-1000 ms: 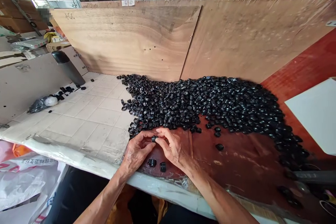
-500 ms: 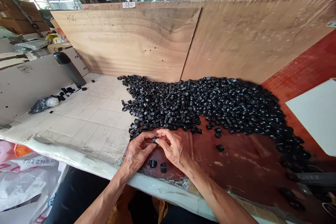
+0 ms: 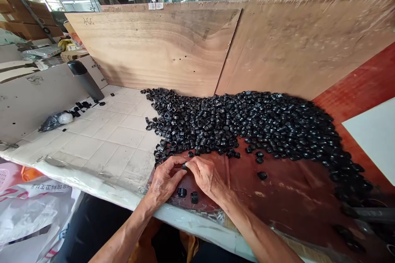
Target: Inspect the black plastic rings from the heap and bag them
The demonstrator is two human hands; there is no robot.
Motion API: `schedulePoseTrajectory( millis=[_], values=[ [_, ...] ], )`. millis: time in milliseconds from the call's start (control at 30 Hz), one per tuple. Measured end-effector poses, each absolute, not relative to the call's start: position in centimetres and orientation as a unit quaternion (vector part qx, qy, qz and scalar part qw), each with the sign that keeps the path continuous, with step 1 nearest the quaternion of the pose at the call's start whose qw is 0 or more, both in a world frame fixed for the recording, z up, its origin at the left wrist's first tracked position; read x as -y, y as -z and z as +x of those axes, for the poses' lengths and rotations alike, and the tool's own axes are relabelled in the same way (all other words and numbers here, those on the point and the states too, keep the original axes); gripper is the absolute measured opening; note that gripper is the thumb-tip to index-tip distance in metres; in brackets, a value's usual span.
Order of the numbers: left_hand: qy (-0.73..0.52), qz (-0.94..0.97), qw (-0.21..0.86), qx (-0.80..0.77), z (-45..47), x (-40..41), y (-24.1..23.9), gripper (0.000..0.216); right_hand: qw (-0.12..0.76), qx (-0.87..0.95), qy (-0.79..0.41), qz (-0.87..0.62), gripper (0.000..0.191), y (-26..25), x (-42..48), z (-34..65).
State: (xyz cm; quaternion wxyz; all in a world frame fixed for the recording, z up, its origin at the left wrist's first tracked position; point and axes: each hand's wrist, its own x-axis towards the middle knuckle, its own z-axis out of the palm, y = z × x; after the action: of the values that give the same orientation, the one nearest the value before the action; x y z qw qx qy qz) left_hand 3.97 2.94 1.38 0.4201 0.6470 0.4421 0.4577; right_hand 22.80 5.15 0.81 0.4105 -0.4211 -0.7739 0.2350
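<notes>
Both of my hands meet at the front of the work surface around one small black plastic part [image 3: 184, 166], mostly covered by the fingers. My left hand [image 3: 166, 178] pinches it from the left between thumb and fingers. From the other side, my right hand [image 3: 203, 172] grips it with thumb and fingertips. Just below the hands lie two loose black ring-shaped parts, one on the left [image 3: 182, 192] and one on the right [image 3: 194, 197]. A large heap of similar black parts [image 3: 210, 119] spreads behind my hands.
Along the back runs a wooden board [image 3: 160, 49]. A dark grey bottle [image 3: 86, 82] stands tilted in view at the left, near a plastic bag [image 3: 51, 122]. A white panel [image 3: 375, 139] leans at the right. A dark red sheet [image 3: 286, 185] covers the near surface.
The view has shifted slightly, moving the scene a little to the right. My right hand's fingers have curled closer over the small black part; both hands remain together.
</notes>
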Motion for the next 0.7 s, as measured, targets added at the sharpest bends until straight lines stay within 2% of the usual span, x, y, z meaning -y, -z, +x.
schedulePoseTrajectory(
  millis=[100, 267, 367, 500, 633, 700],
  values=[
    [-0.442, 0.637, 0.442, -0.451, 4.1, -2.9, -1.7, 0.022, 0.408, 0.756, -0.234, -0.455, 0.041, -1.0, -5.0, 22.6],
    [-0.481, 0.557, 0.5, -0.456, 4.5, -3.0, -1.6, 0.026, 0.459, 0.757, -0.25, -0.393, 0.016, -2.2, -4.6, 22.8],
    [-0.491, 0.553, 0.49, -0.46, 4.4, -3.0, -1.4, 0.027, 0.445, 0.773, -0.236, -0.385, 0.017, -2.3, -4.6, 23.0],
    [-0.462, 0.586, 0.482, -0.459, 4.2, -2.9, -1.3, 0.026, 0.41, 0.762, -0.24, -0.44, 0.047, -2.0, -4.6, 23.0],
    [-0.472, 0.57, 0.488, -0.463, 4.2, -2.8, -1.2, 0.027, 0.424, 0.733, -0.295, -0.442, 0.032, -2.9, -4.4, 22.9],
    [-0.479, 0.564, 0.489, -0.461, 4.3, -2.8, -1.2, 0.026, 0.412, 0.728, -0.31, -0.452, 0.037, -3.5, -4.3, 23.0]
  ],
)
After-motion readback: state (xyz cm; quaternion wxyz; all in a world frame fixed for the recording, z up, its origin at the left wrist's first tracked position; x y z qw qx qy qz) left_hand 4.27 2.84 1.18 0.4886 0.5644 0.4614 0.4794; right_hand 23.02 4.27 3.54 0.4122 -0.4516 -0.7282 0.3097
